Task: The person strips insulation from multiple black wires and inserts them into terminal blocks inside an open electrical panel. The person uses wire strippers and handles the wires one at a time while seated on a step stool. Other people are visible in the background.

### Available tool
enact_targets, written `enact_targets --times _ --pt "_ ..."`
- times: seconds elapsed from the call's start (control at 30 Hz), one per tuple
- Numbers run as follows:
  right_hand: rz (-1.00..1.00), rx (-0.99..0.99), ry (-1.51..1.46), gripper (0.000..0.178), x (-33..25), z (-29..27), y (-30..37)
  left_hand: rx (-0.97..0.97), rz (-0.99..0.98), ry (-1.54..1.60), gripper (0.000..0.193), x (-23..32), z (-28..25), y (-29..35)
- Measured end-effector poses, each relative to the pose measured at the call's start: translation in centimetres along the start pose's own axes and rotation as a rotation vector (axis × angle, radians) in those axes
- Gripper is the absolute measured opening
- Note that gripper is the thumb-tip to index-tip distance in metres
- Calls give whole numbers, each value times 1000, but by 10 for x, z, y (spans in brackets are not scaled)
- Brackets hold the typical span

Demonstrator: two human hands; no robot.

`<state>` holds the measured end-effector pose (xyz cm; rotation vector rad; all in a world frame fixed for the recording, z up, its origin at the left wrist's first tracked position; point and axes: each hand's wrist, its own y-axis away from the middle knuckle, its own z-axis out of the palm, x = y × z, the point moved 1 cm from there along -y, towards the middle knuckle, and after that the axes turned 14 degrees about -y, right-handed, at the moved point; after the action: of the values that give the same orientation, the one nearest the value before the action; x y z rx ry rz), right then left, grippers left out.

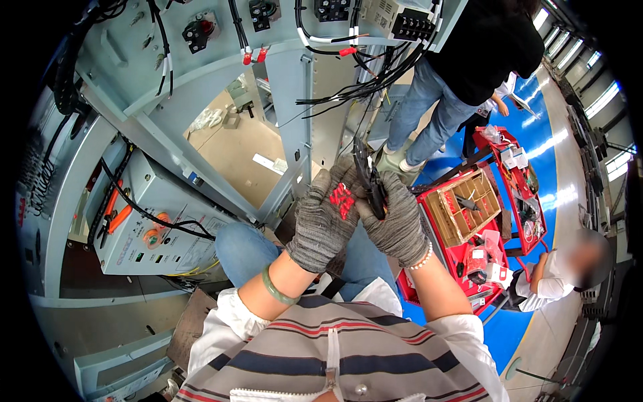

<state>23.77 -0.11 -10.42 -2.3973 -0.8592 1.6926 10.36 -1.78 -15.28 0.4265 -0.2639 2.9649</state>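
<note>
So — left hand [320, 218] cups red pieces [343, 199], right hand [398, 224] clasps tool [370, 177].

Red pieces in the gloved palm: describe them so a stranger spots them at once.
From the striped shirt at the bottom, follow the forearm with the green bangle up to the grey-gloved left hand. Small bright red pieces lie in its palm; unlike the red tips on the hanging wires above, they form a loose heap.

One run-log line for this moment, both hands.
left hand: small red pieces in palm | right hand: holding black hand tool | ahead: grey cabinet, black wires
</note>
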Motion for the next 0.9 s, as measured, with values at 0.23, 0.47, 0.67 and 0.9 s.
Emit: enact_targets --times 0.23,0.47,0.67,0.9 --pt "-16 -23 3 37 -2 -1 0 98 19 -177 43 -5 0 3" --pt "-65 5 -7 39 -6 6 -5 158 -63 19 46 -7 -4 -1" --pt "-2 31 60 36 -4 3 -1 246 7 -348 42 -6 1 1" --pt "75 113 2 36 0 -6 -3 385 -135 -363 34 -6 5 4"
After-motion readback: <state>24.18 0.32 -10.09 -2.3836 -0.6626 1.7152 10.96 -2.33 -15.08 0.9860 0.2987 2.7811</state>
